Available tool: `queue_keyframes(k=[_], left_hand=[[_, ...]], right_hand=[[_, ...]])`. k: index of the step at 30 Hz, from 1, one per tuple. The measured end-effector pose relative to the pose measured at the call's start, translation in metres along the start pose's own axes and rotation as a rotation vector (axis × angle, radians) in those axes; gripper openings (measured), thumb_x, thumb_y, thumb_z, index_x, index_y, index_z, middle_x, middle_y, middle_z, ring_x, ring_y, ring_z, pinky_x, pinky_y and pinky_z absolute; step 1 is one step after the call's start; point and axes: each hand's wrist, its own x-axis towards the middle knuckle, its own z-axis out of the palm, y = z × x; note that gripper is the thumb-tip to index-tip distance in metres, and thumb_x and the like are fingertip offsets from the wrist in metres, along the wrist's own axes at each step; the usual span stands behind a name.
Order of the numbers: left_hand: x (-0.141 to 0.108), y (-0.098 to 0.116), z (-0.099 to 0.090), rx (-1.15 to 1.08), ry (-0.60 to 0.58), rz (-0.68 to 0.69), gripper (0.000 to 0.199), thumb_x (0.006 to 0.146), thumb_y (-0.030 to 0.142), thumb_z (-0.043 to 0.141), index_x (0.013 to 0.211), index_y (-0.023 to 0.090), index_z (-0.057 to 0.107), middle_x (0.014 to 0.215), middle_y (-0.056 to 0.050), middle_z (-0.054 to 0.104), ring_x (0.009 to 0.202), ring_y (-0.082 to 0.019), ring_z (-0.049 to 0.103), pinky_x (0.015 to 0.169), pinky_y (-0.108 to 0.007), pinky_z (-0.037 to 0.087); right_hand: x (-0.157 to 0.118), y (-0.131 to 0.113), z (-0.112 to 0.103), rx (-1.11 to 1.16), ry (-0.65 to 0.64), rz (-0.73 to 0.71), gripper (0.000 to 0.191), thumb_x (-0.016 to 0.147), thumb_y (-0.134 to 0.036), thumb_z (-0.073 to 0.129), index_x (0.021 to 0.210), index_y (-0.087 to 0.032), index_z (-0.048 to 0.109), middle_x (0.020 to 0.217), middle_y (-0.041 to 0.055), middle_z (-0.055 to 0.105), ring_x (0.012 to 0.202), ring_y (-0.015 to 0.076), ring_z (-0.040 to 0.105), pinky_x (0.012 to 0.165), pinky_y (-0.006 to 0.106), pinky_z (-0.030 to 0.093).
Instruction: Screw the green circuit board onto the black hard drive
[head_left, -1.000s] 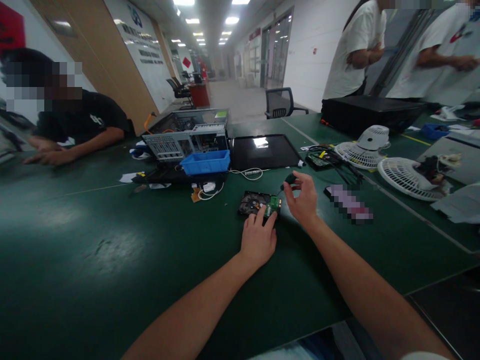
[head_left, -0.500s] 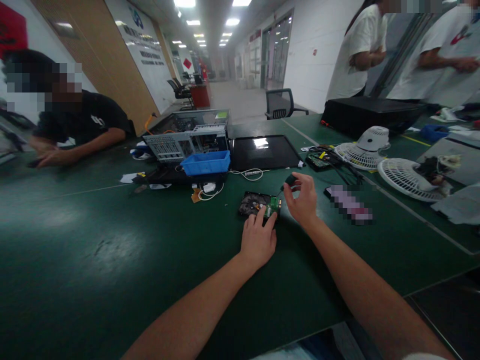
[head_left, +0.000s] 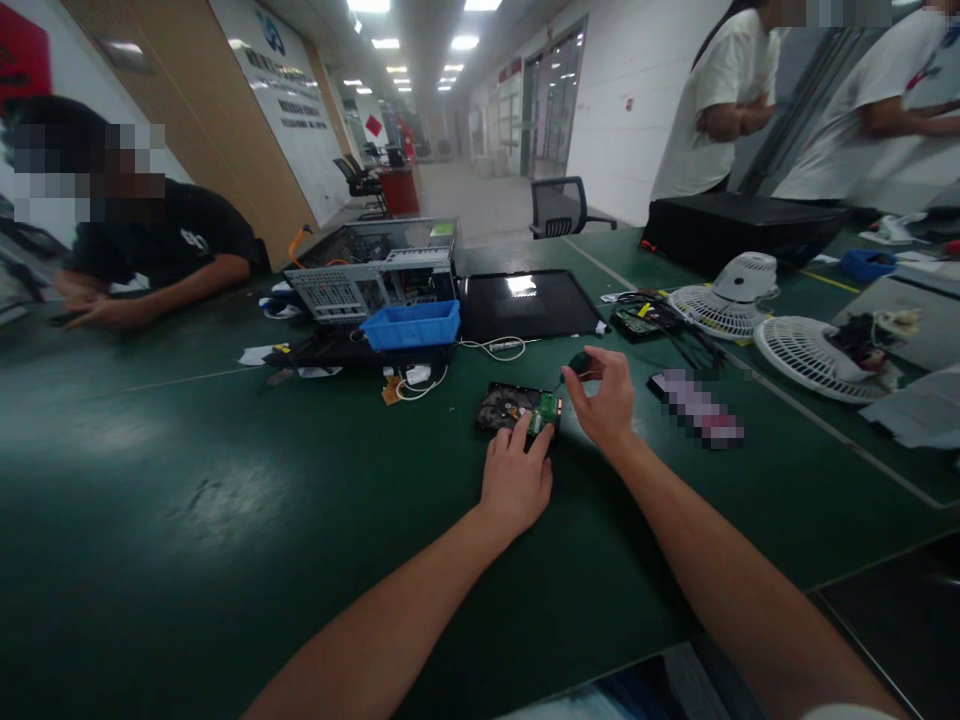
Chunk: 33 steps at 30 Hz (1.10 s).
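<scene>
A hard disk drive [head_left: 501, 405] lies on the green tabletop with its green circuit board [head_left: 547, 406] facing up. Spread fingers of my left hand [head_left: 517, 480] rest on the drive's near edge and board. My right hand [head_left: 606, 400] pinches the dark handle of a small screwdriver [head_left: 576, 367], just right of the drive. Its thin shaft slants down to the far right part of the board; whether the tip sits in a screw is too small to tell.
Beyond the drive stand a blue tray [head_left: 412, 326], an open computer case [head_left: 371, 270] and a dark flat panel [head_left: 529, 303]. To the right are a phone [head_left: 696, 408], cables [head_left: 667, 320] and white fan parts [head_left: 821, 355]. A person [head_left: 161, 240] sits at the left.
My hands, the screwdriver and the drive stay nearly in place. At the far right, a standing person's arm has shifted.
</scene>
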Motion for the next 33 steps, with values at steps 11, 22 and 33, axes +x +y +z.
queue_keyframes(k=[11,22,33], left_hand=[[0.0001,0.0006,-0.0005,0.004,0.012,0.009,0.053,0.096,0.029,0.055,0.149,0.027,0.049,0.158,-0.011,0.039,0.118,-0.031,0.050,0.097,-0.048,0.048],[-0.0003,0.0001,0.0039,0.008,0.020,0.001,0.054,0.095,0.029,0.056,0.148,0.029,0.049,0.158,-0.010,0.040,0.117,-0.031,0.050,0.097,-0.049,0.047],[-0.0001,0.0006,0.0010,0.006,0.014,0.002,0.054,0.096,0.029,0.056,0.149,0.029,0.049,0.158,-0.010,0.039,0.118,-0.031,0.049,0.097,-0.049,0.048]], right_hand=[[-0.0031,0.0064,0.0057,0.089,0.017,0.008,0.044,0.096,-0.030,0.062,0.137,-0.025,0.046,0.133,0.0141,0.059,0.102,0.0233,0.068,0.077,0.041,0.064],[0.0022,-0.0023,-0.0012,-0.010,0.003,-0.042,0.039,0.097,-0.028,0.058,0.135,-0.026,0.054,0.124,0.0127,0.059,0.103,0.0242,0.066,0.082,0.044,0.064],[0.0020,0.0038,0.0003,0.005,0.038,-0.036,0.035,0.093,-0.030,0.065,0.126,-0.024,0.054,0.122,0.0126,0.060,0.104,0.0247,0.065,0.078,0.043,0.065]])
